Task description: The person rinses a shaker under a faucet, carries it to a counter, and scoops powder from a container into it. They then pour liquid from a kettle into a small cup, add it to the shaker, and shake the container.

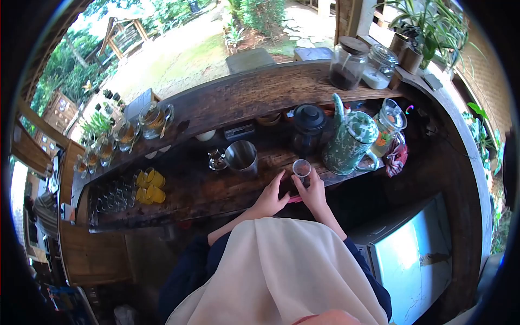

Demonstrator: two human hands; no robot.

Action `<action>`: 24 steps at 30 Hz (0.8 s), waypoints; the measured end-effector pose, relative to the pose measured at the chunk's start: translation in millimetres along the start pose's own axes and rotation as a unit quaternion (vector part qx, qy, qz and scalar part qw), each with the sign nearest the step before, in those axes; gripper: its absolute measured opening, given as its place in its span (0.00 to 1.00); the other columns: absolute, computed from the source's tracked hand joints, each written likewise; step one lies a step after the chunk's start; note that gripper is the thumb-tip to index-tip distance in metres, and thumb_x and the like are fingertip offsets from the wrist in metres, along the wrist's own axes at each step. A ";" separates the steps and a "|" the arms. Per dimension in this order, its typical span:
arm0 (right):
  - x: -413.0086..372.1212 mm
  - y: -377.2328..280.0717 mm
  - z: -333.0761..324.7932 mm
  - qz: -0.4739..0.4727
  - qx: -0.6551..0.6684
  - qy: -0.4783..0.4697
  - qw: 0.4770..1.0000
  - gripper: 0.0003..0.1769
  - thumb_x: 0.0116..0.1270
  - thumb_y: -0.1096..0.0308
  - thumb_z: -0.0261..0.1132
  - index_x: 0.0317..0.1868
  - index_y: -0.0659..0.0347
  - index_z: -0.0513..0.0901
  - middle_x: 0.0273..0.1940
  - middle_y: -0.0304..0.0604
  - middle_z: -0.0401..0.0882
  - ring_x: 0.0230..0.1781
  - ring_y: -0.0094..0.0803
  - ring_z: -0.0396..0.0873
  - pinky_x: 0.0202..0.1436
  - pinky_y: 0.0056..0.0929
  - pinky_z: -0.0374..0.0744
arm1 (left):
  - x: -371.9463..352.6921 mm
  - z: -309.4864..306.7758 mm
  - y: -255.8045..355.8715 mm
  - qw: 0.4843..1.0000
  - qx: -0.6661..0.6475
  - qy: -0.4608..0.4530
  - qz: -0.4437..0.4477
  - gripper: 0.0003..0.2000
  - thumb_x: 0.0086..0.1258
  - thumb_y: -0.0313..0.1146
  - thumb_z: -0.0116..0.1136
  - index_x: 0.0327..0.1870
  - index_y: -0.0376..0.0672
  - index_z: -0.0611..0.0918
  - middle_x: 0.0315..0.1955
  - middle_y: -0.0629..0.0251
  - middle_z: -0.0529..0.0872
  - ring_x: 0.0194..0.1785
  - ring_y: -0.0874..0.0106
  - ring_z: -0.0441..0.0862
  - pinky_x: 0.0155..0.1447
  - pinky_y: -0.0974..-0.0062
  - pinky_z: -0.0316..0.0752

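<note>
My right hand [311, 190] is closed round a small clear cup [301, 168] at the front edge of the dark wooden counter [216, 187]. Just left of the cup is my left hand [272, 196], its thumb and fingers apart and nothing visible between them. A steel cup [241, 158] stands to the left of my hands. Behind the small cup is a black-lidded press pot [309, 123]. The green speckled pot [351, 138] stands to the right, beside a glass pitcher [389, 127] and a red cloth [396, 157].
Yellow cups [150, 187] and clear glasses [114, 196] stand at the counter's left. On the raised shelf [238, 97] are several filled glass mugs [153, 120] and two jars, one with a wooden lid [348, 67]. A white appliance [411, 260] is at the lower right.
</note>
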State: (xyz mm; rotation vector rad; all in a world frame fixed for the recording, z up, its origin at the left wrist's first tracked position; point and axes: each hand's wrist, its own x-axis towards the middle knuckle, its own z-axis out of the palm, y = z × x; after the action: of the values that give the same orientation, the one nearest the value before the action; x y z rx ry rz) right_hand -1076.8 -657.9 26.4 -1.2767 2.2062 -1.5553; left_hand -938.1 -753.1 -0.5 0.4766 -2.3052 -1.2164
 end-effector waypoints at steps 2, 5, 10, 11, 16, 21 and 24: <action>-3.0 -2.8 8.1 0.001 0.007 -0.039 0.999 0.18 0.59 0.65 0.70 0.44 0.65 0.76 0.36 0.55 0.81 0.39 0.54 0.80 0.40 0.42 0.78 | -4.1 -3.1 -5.5 1.000 0.006 0.010 0.017 0.36 0.60 0.29 0.64 0.69 0.36 0.58 0.59 0.40 0.72 0.62 0.47 0.72 0.65 0.59 0.69; -6.2 -10.9 20.5 0.019 0.057 -0.085 0.995 0.17 0.59 0.65 0.71 0.43 0.65 0.76 0.36 0.57 0.81 0.38 0.54 0.80 0.38 0.41 0.78 | -8.7 -10.5 -2.1 1.000 0.016 0.021 0.013 0.34 0.60 0.29 0.65 0.66 0.37 0.61 0.59 0.41 0.72 0.61 0.47 0.72 0.63 0.59 0.70; -4.8 -17.0 29.0 -0.027 0.066 -0.093 0.993 0.18 0.59 0.68 0.71 0.45 0.66 0.76 0.37 0.54 0.82 0.39 0.47 0.82 0.40 0.36 0.78 | -8.4 -17.3 -16.7 0.998 0.007 0.050 0.029 0.24 0.61 0.25 0.62 0.59 0.37 0.69 0.51 0.46 0.78 0.55 0.48 0.77 0.57 0.60 0.74; -4.2 -14.6 28.8 -0.020 0.066 -0.108 0.992 0.19 0.59 0.68 0.71 0.48 0.66 0.76 0.38 0.52 0.82 0.40 0.43 0.83 0.41 0.33 0.78 | -8.5 -16.7 -17.2 0.998 0.006 0.050 0.028 0.24 0.61 0.25 0.62 0.59 0.37 0.69 0.51 0.46 0.78 0.55 0.48 0.77 0.57 0.60 0.74; -10.1 -14.2 13.3 -0.035 0.111 -0.077 0.990 0.32 0.62 0.70 0.67 0.65 0.63 0.65 0.63 0.53 0.68 0.65 0.43 0.68 0.64 0.37 0.67 | -6.6 -14.1 -8.5 0.995 0.037 0.080 0.054 0.18 0.63 0.25 0.60 0.54 0.37 0.72 0.46 0.47 0.80 0.49 0.48 0.79 0.51 0.59 0.75; -14.8 11.3 -7.8 -0.045 0.134 0.168 0.976 0.38 0.69 0.69 0.56 0.74 0.59 0.47 0.77 0.49 0.36 0.78 0.42 0.37 0.74 0.51 0.45 | -5.6 -11.0 -8.0 0.993 0.029 0.100 0.063 0.15 0.64 0.27 0.60 0.51 0.37 0.73 0.42 0.47 0.81 0.44 0.48 0.80 0.46 0.59 0.77; -3.8 21.6 -21.5 -0.034 0.130 0.223 0.965 0.36 0.74 0.61 0.51 0.75 0.60 0.44 0.77 0.48 0.34 0.78 0.42 0.35 0.75 0.48 0.41 | -7.0 -8.3 -13.0 0.992 0.059 0.098 0.050 0.16 0.64 0.28 0.60 0.51 0.36 0.73 0.42 0.45 0.81 0.44 0.47 0.80 0.47 0.59 0.77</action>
State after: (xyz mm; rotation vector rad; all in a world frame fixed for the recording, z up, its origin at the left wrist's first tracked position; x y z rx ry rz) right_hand -1098.3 -638.1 16.8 -1.0095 2.1000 -2.2579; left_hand -926.5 -762.2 -9.1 0.4933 -2.2111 -0.9458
